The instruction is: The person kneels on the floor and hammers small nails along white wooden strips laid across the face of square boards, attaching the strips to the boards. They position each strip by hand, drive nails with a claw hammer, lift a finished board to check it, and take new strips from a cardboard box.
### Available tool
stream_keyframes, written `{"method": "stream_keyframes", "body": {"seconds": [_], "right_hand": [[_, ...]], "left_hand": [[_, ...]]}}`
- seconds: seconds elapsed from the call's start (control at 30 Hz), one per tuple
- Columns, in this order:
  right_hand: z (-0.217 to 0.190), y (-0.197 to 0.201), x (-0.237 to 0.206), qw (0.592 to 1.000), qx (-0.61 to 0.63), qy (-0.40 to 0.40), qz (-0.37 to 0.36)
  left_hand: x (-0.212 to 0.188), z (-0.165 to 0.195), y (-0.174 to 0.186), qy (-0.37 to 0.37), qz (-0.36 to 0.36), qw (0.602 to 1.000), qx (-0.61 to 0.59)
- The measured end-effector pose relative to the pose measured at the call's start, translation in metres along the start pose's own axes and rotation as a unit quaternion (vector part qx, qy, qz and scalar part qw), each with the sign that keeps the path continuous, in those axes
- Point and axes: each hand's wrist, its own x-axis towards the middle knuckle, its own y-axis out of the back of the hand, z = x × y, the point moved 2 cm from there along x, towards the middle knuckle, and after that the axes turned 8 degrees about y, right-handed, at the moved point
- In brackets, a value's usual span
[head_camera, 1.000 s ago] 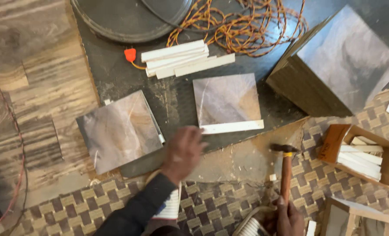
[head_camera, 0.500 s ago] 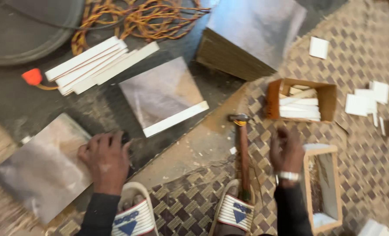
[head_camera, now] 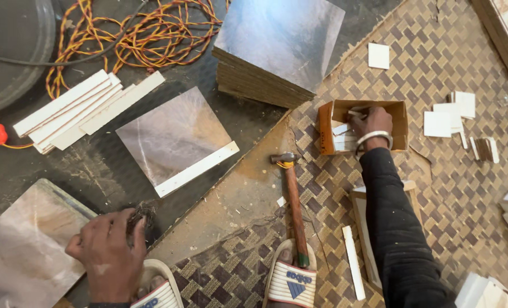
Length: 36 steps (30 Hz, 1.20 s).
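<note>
Right hand (head_camera: 374, 122) digs into the cardboard box (head_camera: 399, 122), fingers closed on white strips; left hand (head_camera: 108, 254) pinches a dark clump — the hammer (head_camera: 293, 199) between risks a knock.

The left hand (head_camera: 110, 256) lay low, knuckles up, its fingers (head_camera: 135, 227) curled in a loose grip. The right arm (head_camera: 393, 228) — in a dark sleeve — stretched forward, nearly straight. The right hand (head_camera: 371, 121) bent down at the wrist, a pale bangle (head_camera: 372, 137) around it, fingers tucked under — their grip could not be made out.
</note>
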Motion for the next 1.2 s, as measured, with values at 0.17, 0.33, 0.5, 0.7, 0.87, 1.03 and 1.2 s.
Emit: {"method": "stream_keyframes", "body": {"seconds": [0.17, 0.33, 0.5, 0.7, 0.87, 1.03, 1.2], "right_hand": [[0.007, 0.002, 0.008, 0.997, 0.002, -0.029, -0.071], [-0.001, 0.007, 0.009, 0.989, -0.069, 0.028, -0.13], [-0.017, 0.009, 0.0, 0.976, -0.123, 0.012, -0.178], [-0.037, 0.018, -0.014, 0.982, -0.118, 0.051, -0.141], [-0.055, 0.015, -0.036, 0.972, -0.186, 0.074, -0.122], [-0.064, 0.009, -0.043, 0.968, -0.2, 0.118, -0.092], [-0.058, 0.014, -0.035, 0.969, -0.143, 0.096, -0.18]], "left_hand": [[0.003, 0.024, -0.003, -0.022, -0.008, 1.0, -0.016], [0.006, 0.032, -0.003, -0.049, -0.016, 0.998, -0.042], [0.022, 0.033, 0.011, -0.072, -0.022, 0.993, -0.093], [0.037, 0.038, 0.036, -0.084, -0.001, 0.987, -0.134], [0.036, 0.029, 0.046, -0.078, 0.006, 0.986, -0.148], [0.036, 0.017, 0.049, -0.073, 0.011, 0.986, -0.149], [0.038, 0.011, 0.048, -0.068, 0.017, 0.985, -0.155]]}}
